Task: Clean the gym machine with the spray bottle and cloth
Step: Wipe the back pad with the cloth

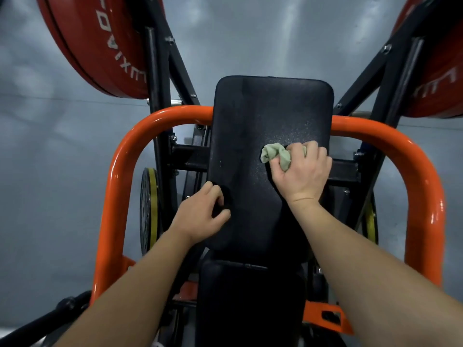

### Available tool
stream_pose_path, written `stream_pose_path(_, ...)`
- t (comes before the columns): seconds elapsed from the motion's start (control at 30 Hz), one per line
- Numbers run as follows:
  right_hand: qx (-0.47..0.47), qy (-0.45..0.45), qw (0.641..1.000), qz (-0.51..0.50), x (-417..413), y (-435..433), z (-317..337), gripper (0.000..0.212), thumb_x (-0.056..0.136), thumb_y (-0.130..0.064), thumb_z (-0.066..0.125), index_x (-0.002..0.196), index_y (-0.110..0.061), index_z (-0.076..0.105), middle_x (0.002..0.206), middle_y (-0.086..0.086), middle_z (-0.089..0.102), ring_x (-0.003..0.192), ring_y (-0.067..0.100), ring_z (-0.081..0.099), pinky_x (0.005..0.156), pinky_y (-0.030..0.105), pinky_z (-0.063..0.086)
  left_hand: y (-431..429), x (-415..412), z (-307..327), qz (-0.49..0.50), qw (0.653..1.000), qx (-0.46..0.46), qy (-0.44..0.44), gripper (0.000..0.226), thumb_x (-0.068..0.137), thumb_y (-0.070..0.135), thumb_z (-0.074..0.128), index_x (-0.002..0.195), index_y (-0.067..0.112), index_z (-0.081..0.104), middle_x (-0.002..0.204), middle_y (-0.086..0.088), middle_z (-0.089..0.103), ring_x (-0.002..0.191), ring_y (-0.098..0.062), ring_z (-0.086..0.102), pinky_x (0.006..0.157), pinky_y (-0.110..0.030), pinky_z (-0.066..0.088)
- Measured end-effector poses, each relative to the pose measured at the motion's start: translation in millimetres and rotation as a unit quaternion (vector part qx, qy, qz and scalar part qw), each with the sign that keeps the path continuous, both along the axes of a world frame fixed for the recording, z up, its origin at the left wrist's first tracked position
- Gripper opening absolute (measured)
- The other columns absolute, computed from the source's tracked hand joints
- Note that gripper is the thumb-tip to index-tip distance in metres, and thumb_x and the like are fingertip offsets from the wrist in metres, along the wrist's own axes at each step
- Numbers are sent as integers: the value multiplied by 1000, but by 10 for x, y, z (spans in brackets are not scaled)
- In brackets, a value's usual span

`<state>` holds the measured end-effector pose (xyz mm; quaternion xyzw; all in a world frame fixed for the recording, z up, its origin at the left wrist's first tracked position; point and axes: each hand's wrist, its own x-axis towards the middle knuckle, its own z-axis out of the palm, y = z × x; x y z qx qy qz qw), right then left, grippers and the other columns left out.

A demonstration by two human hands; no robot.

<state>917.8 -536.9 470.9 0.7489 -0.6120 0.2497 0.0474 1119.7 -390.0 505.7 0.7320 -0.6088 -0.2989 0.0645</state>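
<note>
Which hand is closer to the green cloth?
Right. The right hand grips the cloth against the black pad; the left hand holds the pad's left edge, apart from it.

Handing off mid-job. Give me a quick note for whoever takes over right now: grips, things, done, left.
Left grip holds the left edge of the black back pad.
Right grip presses the bunched green cloth on the pad's right side.
Spray bottle: not in view.
Done: pad looks sprayed; droplets show near the cloth.
Left: wipe the rest of the pad, probably then the seat pad and orange frame.
</note>
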Motion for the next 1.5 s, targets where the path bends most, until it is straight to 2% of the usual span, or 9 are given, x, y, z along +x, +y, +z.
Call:
stream_pose_path(0.1, -17, -2, 1000, 4, 19, 2, -27, 33, 83, -47, 61, 84, -14, 63, 86, 13, 55, 76, 34, 50, 64, 43, 35, -107, -128, -136, 236, 967, -92, 26, 10, 98, 34, 55, 95, 26, 50, 85, 10, 53, 70, -4, 54, 62, -33, 38)
stream_pose_path(0.23, -17, -9, 1000, 14, -2, 9, -20, 35, 80, -49, 64, 85, -14, 63, 88, 13, 55, 77, 34, 50, 64, 43, 34, -662, -153, -176, 504, 854, -108, 66, 27, 103, 42, 47, 110, 17, 54, 111, 0, 54, 92, -18, 57, 75, -34, 41)
stream_pose_path(0.37, -30, -5, 999, 38, 0, -29, -45, 35, 79, -51, 65, 84, -16, 65, 89, 11, 57, 78, 33, 51, 65, 43, 35, -1000, -355, -283, 523, 851, -32, 39, 51, 107, 45, 20, 122, 16, 60, 123, -10, 63, 110, -35, 59, 81, -40, 34)
stream_pose_path(0.63, -75, 46, 981, 170, 223, -404, 71, 31, 84, -43, 56, 75, -14, 61, 79, 10, 56, 72, 32, 51, 64, 42, 34, -1021, -427, -383, 534, 841, -71, -39, 54, 106, 53, 24, 104, 18, 65, 107, -1, 68, 95, -32, 64, 71, -36, 32)
stream_pose_path(0.77, -63, 18, 990, 123, 1112, -1115, 298, 33, 77, -47, 65, 84, -15, 65, 85, 10, 60, 78, 32, 57, 68, 39, 38, -1028, -422, -409, 541, 838, -61, -40, 57, 103, 57, 21, 96, 18, 62, 96, 2, 62, 90, -30, 62, 70, -38, 34)
stream_pose_path(0.93, 24, 9, 993, 113, 1890, -1580, 433, 32, 81, -48, 65, 94, -19, 68, 94, 5, 63, 88, 29, 57, 71, 35, 25, -1051, -385, -418, 535, 843, -52, -35, 57, 101, 55, 20, 97, 17, 61, 99, -3, 64, 90, -31, 61, 70, -38, 32)
stream_pose_path(1.1, -38, -25, 980, 193, 1450, -1264, 396, 22, 75, -39, 70, 73, -17, 64, 74, 6, 57, 73, 29, 54, 67, 35, 24, -1063, -381, -373, 529, 847, -46, -27, 58, 101, 55, 19, 100, 17, 61, 100, -5, 66, 89, -34, 63, 69, -38, 33)
stream_pose_path(1.3, -8, 13, 973, 228, 314, -320, 170, 23, 79, -34, 68, 66, -18, 58, 70, 4, 55, 66, 30, 53, 65, 42, 37, -1066, -368, -372, 519, 853, -52, -29, 71, 91, 63, 6, 100, 18, 60, 99, -2, 66, 91, -32, 62, 68, -36, 30)
stream_pose_path(1.5, -32, 6, 983, 180, 876, -596, 191, 24, 81, -39, 63, 71, -17, 61, 74, 7, 56, 69, 31, 53, 67, 42, 33, -1058, -362, -380, 517, 854, -49, -26, 75, 88, 65, 3, 100, 18, 60, 101, -3, 66, 94, -32, 62, 68, -37, 31)
